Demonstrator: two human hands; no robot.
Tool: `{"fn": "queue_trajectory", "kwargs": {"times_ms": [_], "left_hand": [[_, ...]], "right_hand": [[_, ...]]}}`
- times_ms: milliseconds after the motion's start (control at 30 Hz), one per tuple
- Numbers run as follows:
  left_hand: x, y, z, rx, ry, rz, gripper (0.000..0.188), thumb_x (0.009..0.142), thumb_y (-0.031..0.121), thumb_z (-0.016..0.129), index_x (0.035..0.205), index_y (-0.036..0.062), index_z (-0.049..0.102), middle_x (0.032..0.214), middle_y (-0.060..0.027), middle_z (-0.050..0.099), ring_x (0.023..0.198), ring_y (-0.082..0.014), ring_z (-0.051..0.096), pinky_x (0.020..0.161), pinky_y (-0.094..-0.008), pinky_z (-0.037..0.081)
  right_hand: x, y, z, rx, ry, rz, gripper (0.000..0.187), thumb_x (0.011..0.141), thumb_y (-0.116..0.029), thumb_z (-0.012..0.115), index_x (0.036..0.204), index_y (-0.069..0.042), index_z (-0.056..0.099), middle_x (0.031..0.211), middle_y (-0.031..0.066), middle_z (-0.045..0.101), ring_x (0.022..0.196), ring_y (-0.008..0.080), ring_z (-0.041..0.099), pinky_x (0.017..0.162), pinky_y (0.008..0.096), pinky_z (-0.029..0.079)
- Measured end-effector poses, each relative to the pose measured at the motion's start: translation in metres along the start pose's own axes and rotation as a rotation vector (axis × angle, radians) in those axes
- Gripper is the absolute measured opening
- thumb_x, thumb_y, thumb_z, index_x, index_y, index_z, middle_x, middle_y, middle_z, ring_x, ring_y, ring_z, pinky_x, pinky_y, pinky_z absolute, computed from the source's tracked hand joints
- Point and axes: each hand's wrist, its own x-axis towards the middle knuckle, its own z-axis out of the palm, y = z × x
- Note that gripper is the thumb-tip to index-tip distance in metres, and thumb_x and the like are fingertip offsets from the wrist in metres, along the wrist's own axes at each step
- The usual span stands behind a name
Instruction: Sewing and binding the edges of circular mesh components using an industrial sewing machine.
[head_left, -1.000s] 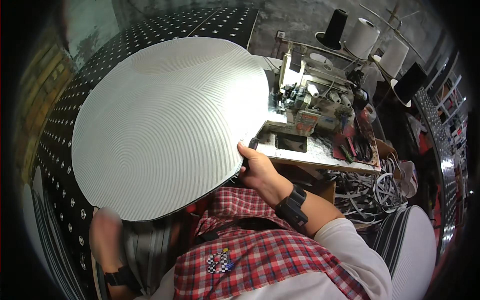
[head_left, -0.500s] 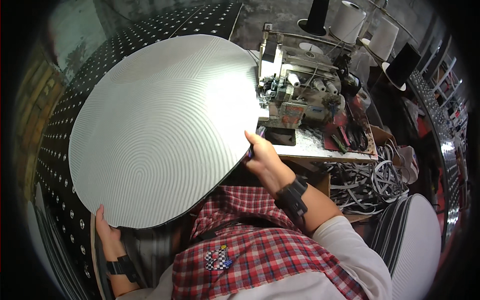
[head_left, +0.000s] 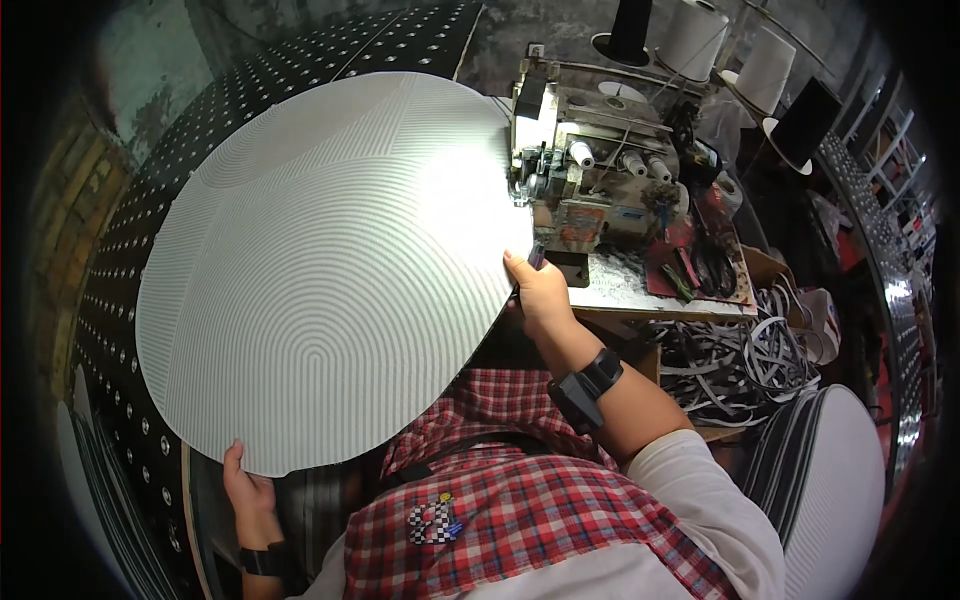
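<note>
One pale, ribbed, rounded mat (head_left: 290, 260) spans the left, its right edge just beside the sewing machine (head_left: 612, 215) on the desk (head_left: 625, 288). The left hand (head_left: 248, 488) pinches its near edge; the right hand (head_left: 543, 297) grips its right edge and a dark object (head_left: 538, 256).

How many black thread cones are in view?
2: one black cone at the top edge, left of the two white cones; another black cone to their right. More may be hidden.
</note>
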Motion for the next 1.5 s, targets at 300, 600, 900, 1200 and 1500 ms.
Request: {"fn": "queue_trajectory", "kwargs": {"times_ms": [300, 600, 900, 1200, 1500], "left_hand": [[-0.003, -0.018, 0.008, -0.043, -0.063, -0.024, 0.045, 0.074, 0.014, 0.052, 0.114, -0.0024, 0.040, 0.113, -0.0106, 0.048, 0.103, -0.0239, 0.048, 0.088, -0.0356, 0.039], [-0.021, -0.053, 0.027, -0.033, -0.280, -0.181, 0.040, 0.079, 0.013, 0.045, 0.115, -0.0023, 0.036, 0.108, -0.0133, 0.049, 0.093, -0.0236, 0.053, 0.072, -0.0359, 0.046], [-0.022, -0.047, 0.032, -0.121, -0.139, -0.041, 0.042, 0.081, 0.014, 0.043, 0.118, -0.0033, 0.033, 0.113, -0.0136, 0.046, 0.102, -0.0243, 0.048, 0.080, -0.0378, 0.043], [-0.013, -0.047, 0.007, -0.081, -0.220, 0.003, 0.046, 0.081, 0.018, 0.044, 0.121, -0.0018, 0.032, 0.119, -0.0129, 0.043, 0.109, -0.0250, 0.043, 0.092, -0.0382, 0.035], [-0.022, -0.053, 0.007, 0.065, -0.290, 0.025, 0.039, 0.082, 0.018, 0.044, 0.115, -0.0023, 0.038, 0.115, -0.0127, 0.046, 0.107, -0.0243, 0.045, 0.092, -0.0363, 0.035]], "right_hand": [[-0.019, 0.002, 0.003, -0.193, -0.016, 0.039, 0.024, 0.077, -0.028, 0.060, 0.074, -0.006, 0.052, 0.060, -0.0015, 0.047, 0.048, 0.0066, 0.042, 0.040, 0.0203, 0.036], [-0.045, 0.009, 0.009, -0.275, -0.103, 0.083, 0.024, 0.077, -0.027, 0.059, 0.073, -0.003, 0.053, 0.060, 0.0008, 0.049, 0.048, 0.0081, 0.043, 0.041, 0.0216, 0.035], [-0.052, 0.008, -0.001, -0.256, -0.162, 0.211, 0.024, 0.078, -0.026, 0.059, 0.076, -0.004, 0.051, 0.062, 0.0023, 0.050, 0.052, 0.0099, 0.050, 0.045, 0.0210, 0.036], [-0.051, 0.004, -0.003, -0.234, -0.158, 0.168, 0.024, 0.079, -0.028, 0.058, 0.076, -0.005, 0.050, 0.060, 0.0012, 0.049, 0.051, 0.0097, 0.050, 0.045, 0.0207, 0.036], [-0.052, 0.003, -0.006, -0.243, -0.177, 0.165, 0.024, 0.079, -0.028, 0.058, 0.078, -0.004, 0.051, 0.064, 0.0032, 0.054, 0.051, 0.0084, 0.048, 0.045, 0.0197, 0.037]]}}
